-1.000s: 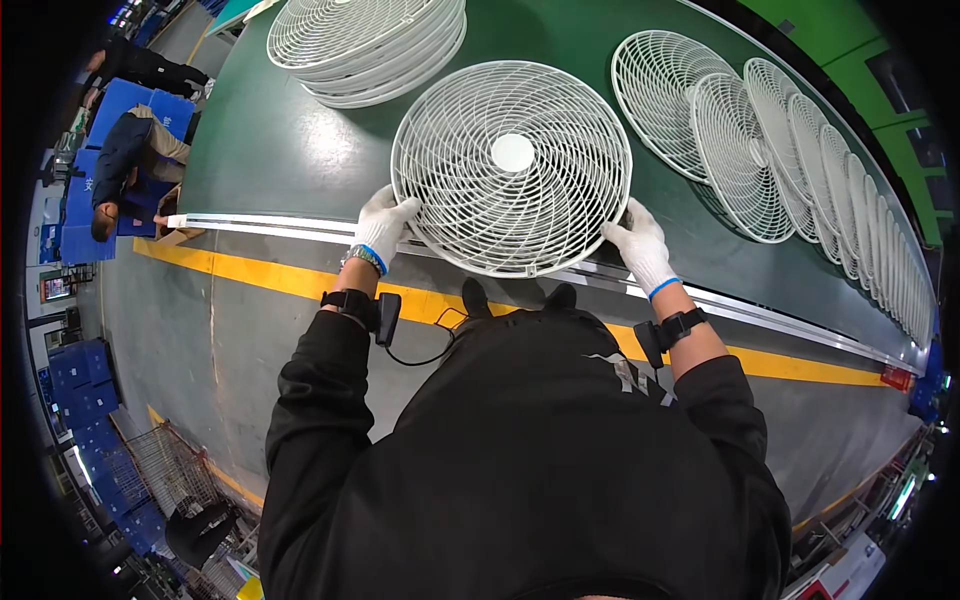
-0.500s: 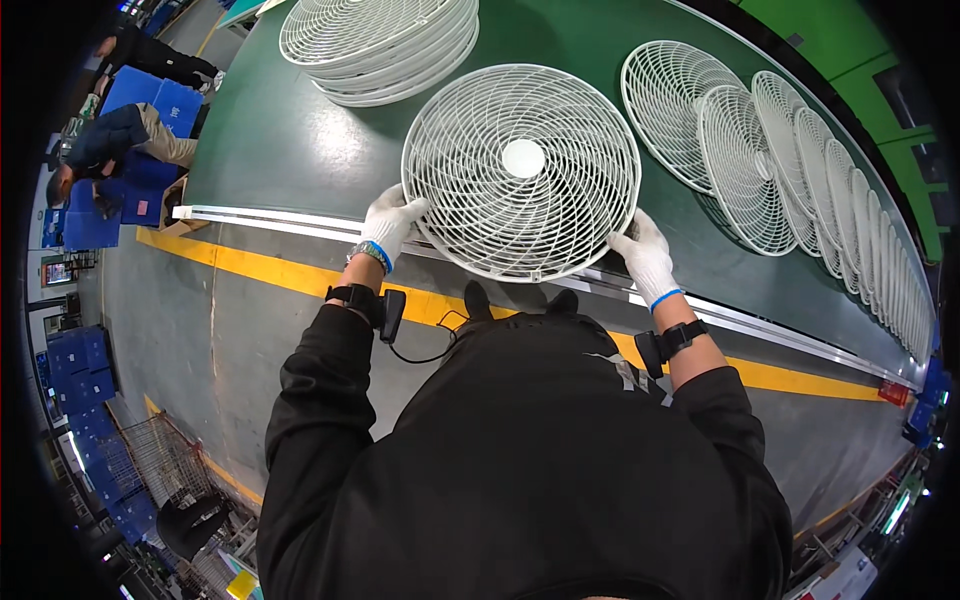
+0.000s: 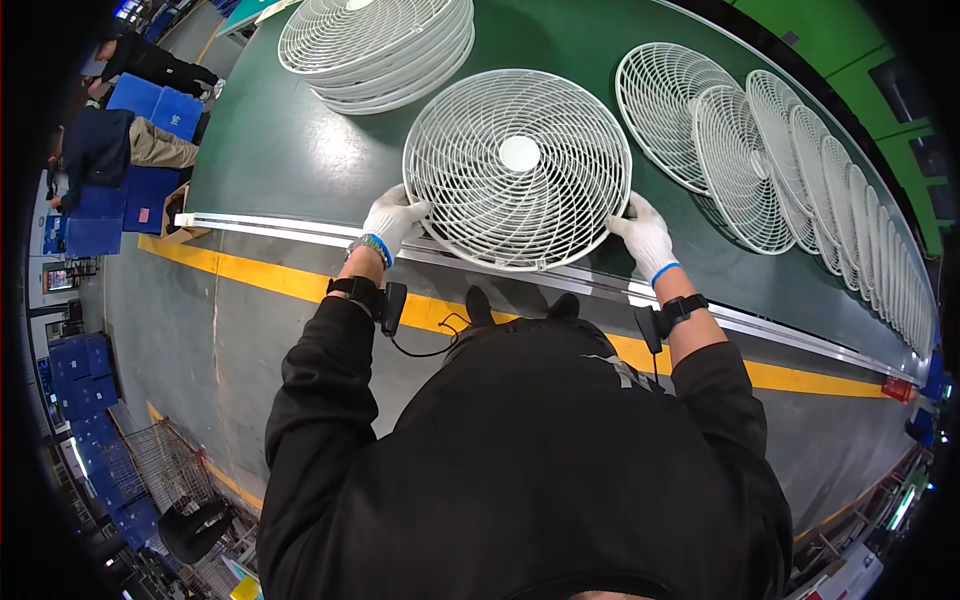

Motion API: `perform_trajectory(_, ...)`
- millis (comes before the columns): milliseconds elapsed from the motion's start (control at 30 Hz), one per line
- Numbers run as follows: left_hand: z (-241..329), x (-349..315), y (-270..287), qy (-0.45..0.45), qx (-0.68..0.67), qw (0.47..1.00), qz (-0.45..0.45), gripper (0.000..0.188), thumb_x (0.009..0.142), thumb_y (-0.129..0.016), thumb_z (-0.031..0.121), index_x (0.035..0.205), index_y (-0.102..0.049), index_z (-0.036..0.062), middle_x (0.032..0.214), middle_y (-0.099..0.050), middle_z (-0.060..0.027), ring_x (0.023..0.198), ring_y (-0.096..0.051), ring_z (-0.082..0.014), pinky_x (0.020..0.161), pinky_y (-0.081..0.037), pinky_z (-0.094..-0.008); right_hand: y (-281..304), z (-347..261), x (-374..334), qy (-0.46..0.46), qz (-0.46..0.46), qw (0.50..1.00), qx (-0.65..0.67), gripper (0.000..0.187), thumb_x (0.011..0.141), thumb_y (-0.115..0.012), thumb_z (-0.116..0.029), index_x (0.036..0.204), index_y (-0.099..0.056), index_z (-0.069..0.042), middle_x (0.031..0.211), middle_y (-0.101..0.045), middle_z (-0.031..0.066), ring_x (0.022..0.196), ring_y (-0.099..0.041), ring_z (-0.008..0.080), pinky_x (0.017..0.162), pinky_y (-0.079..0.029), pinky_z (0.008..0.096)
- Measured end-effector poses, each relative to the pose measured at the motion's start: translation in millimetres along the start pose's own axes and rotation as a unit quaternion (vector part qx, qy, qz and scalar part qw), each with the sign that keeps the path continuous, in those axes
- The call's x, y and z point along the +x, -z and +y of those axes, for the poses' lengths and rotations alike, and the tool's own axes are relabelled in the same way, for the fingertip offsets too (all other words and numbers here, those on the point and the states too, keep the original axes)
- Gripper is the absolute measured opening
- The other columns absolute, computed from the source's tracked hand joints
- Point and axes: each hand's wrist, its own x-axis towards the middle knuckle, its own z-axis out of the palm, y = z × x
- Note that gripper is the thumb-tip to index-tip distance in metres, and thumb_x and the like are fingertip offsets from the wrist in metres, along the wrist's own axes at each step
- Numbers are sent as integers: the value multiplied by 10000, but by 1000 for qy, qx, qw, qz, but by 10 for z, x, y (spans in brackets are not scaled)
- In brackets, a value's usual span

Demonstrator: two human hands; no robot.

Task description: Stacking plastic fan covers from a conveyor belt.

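A round white fan grille [image 3: 518, 155] with curved ribs and a plain disc at its centre is held in front of me, over the near edge of the green table. My left hand [image 3: 394, 218], in a white glove with a blue cuff, grips its lower left rim. On the lower right rim, my right hand [image 3: 641, 234] is closed in a matching glove. Thumbs lie along the rim, while the other fingers are partly hidden. Beyond the grille to the left stands a stack of similar fan grilles [image 3: 375, 45].
Along the right of the green table [image 3: 290, 165], a row of overlapping fan grilles [image 3: 760, 170] leans toward the far right. A metal rail [image 3: 300, 228] edges the table. Blue boxes [image 3: 150, 195] and two people are at the far left. A wire cart [image 3: 165, 465] stands lower left.
The held grille has tilted slightly, its lower rim rising and its outline shrinking a little. Both hands keep their grip. A person at the far left has shifted posture.
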Motion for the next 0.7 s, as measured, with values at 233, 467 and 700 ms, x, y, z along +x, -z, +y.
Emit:
perform_trajectory(233, 72, -56, -83, -2, 41, 999, 14, 433, 971, -708, 73, 1392, -651, -11, 1137, -774, -93, 955, -725, -169, 831, -587, -304, 70, -14, 2, 3, 13, 1000, -24, 496, 819, -809, -156, 1293, -714, -45, 1101, -808, 127, 1033, -762, 256, 954, -557, 379)
perform_trajectory(467, 100, -30, -57, 14, 131, 990, 41, 489, 959, -747, 119, 1415, -640, -21, 1201, -762, -108, 997, -731, -187, 845, -602, -316, -147, -34, -83, -28, 186, 982, -6, 497, 864, -822, -186, 1294, -683, 21, 1109, -798, 135, 1052, -753, 266, 967, -552, 401)
perform_trajectory(700, -36, 47, -5, 22, 137, 988, 64, 450, 928, -780, 170, 1302, -697, -65, 1075, -789, -132, 868, -749, -195, 808, -606, -325, 10, -77, 258, -44, 123, 985, -117, 460, 998, -679, -364, 1229, -685, 35, 1149, -752, 250, 1013, -746, 389, 908, -570, 482)
